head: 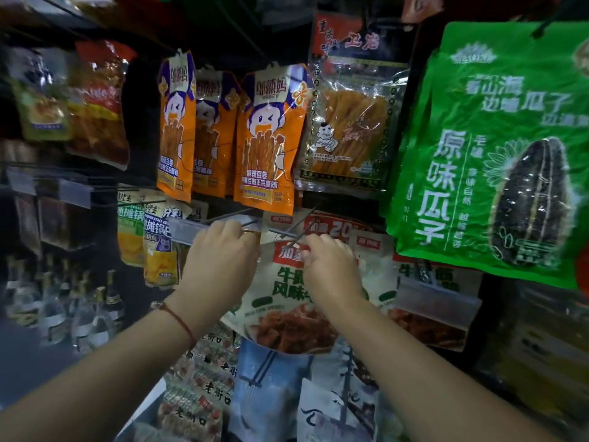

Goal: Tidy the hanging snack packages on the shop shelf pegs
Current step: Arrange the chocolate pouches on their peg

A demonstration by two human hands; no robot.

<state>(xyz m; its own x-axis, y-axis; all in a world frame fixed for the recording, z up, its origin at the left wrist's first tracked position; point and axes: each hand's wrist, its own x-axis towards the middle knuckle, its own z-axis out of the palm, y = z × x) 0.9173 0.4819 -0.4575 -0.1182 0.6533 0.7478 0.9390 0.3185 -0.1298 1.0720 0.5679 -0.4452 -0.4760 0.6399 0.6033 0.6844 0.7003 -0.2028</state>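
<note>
Both forearms reach up; left hand [220, 260] and right hand [331, 266] each pinch the white snack package [287, 301] top at the metal peg [299, 232].

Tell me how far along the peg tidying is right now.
Looks done: the orange packs above hang fairly straight. In hand: both hands, left and right, hold the top of the white beef-snack pack at its metal peg; whether it is hooked on is unclear. Left: the packets jumbled below.

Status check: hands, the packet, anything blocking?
Both hands, left and right, pinching white-and-red snack packet top at metal peg. Not yet hung. Nothing blocking.
</note>
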